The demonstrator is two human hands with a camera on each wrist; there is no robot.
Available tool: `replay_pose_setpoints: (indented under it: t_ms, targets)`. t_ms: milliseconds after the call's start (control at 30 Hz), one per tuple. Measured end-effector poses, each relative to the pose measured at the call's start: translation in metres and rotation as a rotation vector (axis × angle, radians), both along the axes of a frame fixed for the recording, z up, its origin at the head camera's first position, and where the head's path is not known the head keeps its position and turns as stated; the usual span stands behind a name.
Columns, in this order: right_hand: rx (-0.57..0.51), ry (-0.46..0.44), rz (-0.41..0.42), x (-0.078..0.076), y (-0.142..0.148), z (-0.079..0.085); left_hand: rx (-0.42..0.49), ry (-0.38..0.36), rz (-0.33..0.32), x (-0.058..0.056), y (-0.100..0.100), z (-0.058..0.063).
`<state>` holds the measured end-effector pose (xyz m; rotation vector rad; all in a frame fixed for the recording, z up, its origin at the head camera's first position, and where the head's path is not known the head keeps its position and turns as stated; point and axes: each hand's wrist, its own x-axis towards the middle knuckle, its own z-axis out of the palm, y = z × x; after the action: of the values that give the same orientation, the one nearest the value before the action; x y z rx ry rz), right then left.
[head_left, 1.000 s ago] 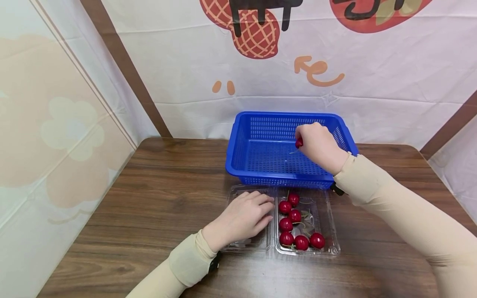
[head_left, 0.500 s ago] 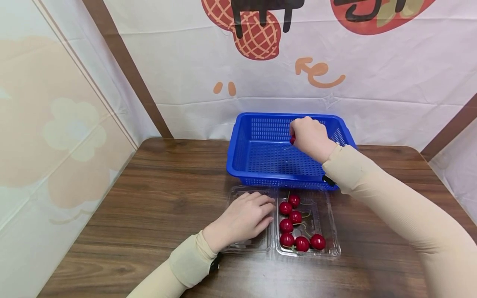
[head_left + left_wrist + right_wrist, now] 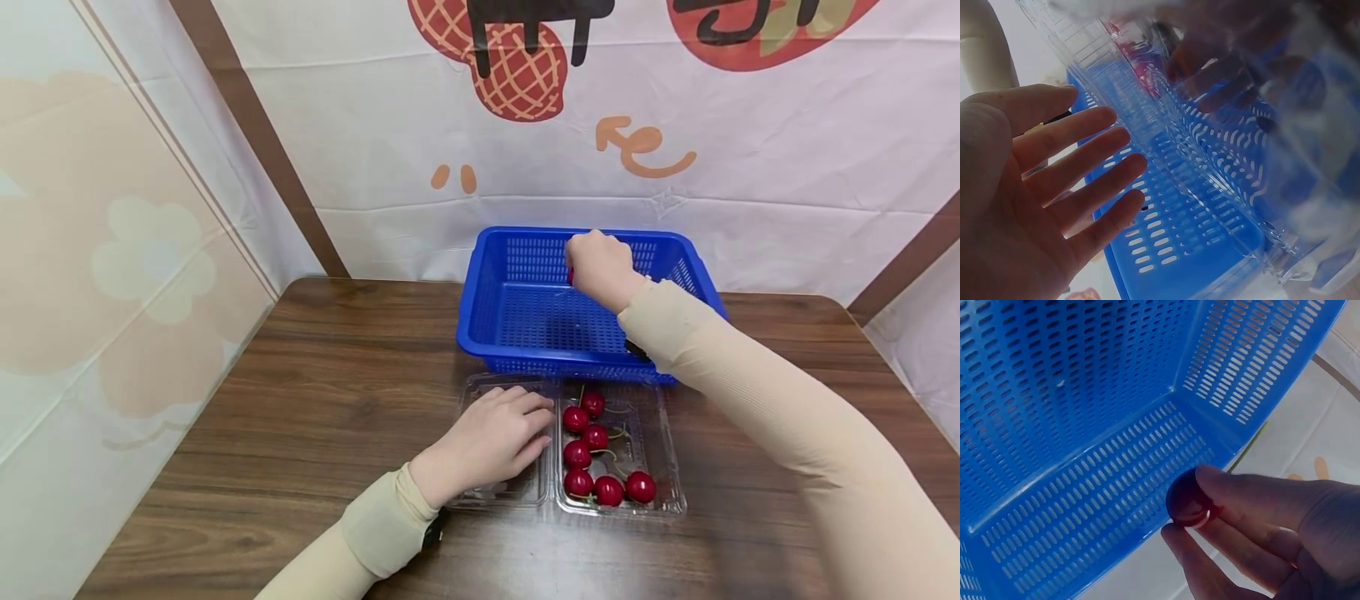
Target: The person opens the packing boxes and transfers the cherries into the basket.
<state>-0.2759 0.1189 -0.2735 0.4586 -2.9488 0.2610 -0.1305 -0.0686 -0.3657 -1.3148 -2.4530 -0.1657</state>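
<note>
Over the blue basket [image 3: 480, 333] my right hand [image 3: 602, 265] pinches a dark red cherry [image 3: 1188, 499] between thumb and fingers. A thin green stem [image 3: 1250, 445] sticks out behind the thumb in the right wrist view. Most of this cherry is hidden by the hand in the head view. My left hand [image 3: 491, 435] rests, fingers extended, on the left half of a hinged clear plastic box [image 3: 663, 442]. Several cherries [image 3: 595, 437] with stems lie in the box's right half. In the left wrist view the left hand's fingers [image 3: 1094, 150] are spread beside the clear plastic.
The basket stands at the back of the brown wooden table [image 3: 322, 400], directly behind the plastic box. A printed white cloth [image 3: 375, 125] hangs close behind the table, with another panel [image 3: 150, 250] along the left side.
My right hand has moved left over the basket, carrying the cherry. The left hand and the cherries in the box stay where they were.
</note>
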Motion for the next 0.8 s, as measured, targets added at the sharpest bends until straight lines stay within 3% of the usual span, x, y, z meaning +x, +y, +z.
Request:
replay_pose_setpoints:
  t_ms: [267, 800]
  targets:
    - [0.009, -0.018, -0.018, -0.012, -0.005, -0.003, -0.003, -0.017, 0.006, 0.0, 0.0, 0.001]
    - [-0.028, -0.144, -0.015, -0.033, -0.014, -0.009, -0.009, -0.018, 0.008, 0.001, -0.001, 0.004]
